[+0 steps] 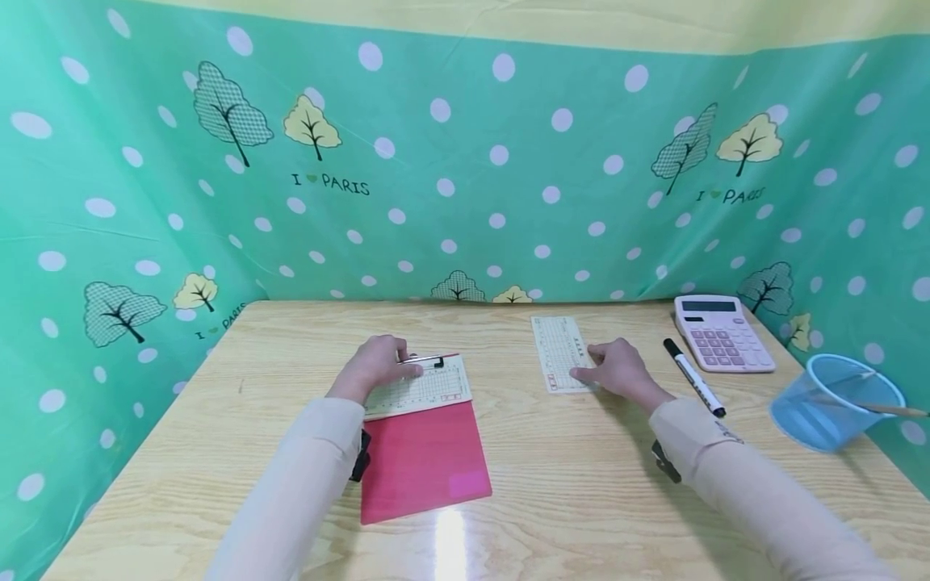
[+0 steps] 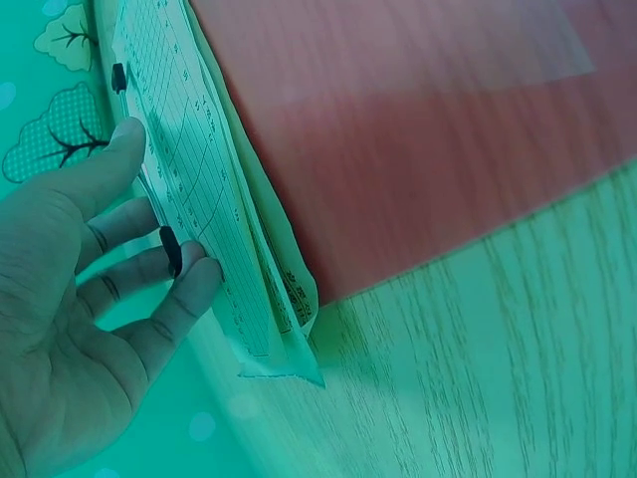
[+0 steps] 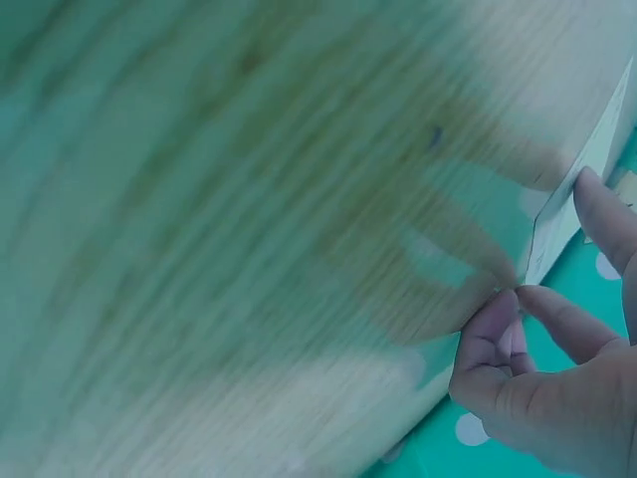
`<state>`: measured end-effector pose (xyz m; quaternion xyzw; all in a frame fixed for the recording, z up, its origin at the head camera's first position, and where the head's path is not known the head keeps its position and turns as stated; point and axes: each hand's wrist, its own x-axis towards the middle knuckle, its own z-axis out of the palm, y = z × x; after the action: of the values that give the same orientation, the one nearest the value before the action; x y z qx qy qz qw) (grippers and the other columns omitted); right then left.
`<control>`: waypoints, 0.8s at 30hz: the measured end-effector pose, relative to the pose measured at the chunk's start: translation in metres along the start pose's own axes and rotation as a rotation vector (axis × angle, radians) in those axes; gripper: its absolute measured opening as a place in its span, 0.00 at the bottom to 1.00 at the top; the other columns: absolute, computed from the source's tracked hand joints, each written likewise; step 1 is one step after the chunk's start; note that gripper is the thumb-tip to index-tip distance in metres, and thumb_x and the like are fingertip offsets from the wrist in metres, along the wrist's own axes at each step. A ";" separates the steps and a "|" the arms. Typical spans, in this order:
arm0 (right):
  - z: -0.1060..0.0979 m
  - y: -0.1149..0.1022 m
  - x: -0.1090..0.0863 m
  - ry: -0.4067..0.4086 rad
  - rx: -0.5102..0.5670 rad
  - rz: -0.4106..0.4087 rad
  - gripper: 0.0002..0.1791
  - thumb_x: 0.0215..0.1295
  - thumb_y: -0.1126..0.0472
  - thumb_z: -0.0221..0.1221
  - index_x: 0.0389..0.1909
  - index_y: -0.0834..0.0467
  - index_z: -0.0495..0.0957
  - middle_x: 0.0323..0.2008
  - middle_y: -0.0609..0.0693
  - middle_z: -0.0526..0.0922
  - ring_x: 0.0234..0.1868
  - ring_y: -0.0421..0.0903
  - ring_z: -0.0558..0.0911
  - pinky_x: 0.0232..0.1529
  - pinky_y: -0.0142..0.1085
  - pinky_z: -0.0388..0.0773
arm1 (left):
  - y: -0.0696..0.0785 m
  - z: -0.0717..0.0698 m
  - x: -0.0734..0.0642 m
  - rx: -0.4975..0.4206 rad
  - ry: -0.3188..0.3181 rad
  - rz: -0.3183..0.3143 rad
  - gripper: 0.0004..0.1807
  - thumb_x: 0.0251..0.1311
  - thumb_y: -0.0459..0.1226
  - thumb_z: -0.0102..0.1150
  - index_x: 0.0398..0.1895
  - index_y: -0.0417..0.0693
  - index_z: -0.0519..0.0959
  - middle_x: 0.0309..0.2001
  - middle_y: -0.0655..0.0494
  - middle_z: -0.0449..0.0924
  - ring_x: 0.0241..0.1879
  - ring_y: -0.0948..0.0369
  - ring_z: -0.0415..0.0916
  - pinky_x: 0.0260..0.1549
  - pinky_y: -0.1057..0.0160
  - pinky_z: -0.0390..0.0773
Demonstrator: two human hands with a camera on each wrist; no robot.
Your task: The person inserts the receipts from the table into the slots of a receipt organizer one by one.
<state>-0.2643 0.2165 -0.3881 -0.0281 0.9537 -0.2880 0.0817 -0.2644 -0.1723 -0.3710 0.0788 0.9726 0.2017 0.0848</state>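
Note:
My left hand (image 1: 375, 361) is at the top of a red clipboard (image 1: 429, 464), its thumb and fingers around the wire clip (image 2: 149, 184) with black tips. A stack of printed forms (image 2: 189, 149) lies under that clip, their lower corners a little fanned. To the right, a single printed slip (image 1: 559, 355) lies on the table. My right hand (image 1: 617, 371) reaches its right side, with the thumb on the sheet and other fingertips at its edge. In the right wrist view, the slip (image 3: 572, 214) shows as a thin strip beside the bent fingers (image 3: 493, 344).
A black-and-white marker (image 1: 693, 378) lies right of my right hand, near a pink calculator (image 1: 726, 335). At the table's right edge, a blue mesh pen cup (image 1: 806, 411) leans with a pencil in it. Green patterned cloth (image 1: 465, 161) rises behind the wooden table (image 1: 567, 484).

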 end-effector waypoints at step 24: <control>0.003 -0.004 0.000 0.042 -0.006 0.036 0.34 0.67 0.55 0.67 0.67 0.70 0.70 0.54 0.70 0.78 0.45 0.56 0.77 0.41 0.43 0.75 | -0.001 -0.001 -0.001 0.004 -0.005 0.012 0.15 0.63 0.45 0.70 0.32 0.43 0.78 0.31 0.51 0.76 0.33 0.55 0.69 0.37 0.57 0.71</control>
<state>-0.2638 0.2116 -0.3886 -0.0051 0.9564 -0.2842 0.0667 -0.2642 -0.1739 -0.3704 0.0854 0.9722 0.2001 0.0860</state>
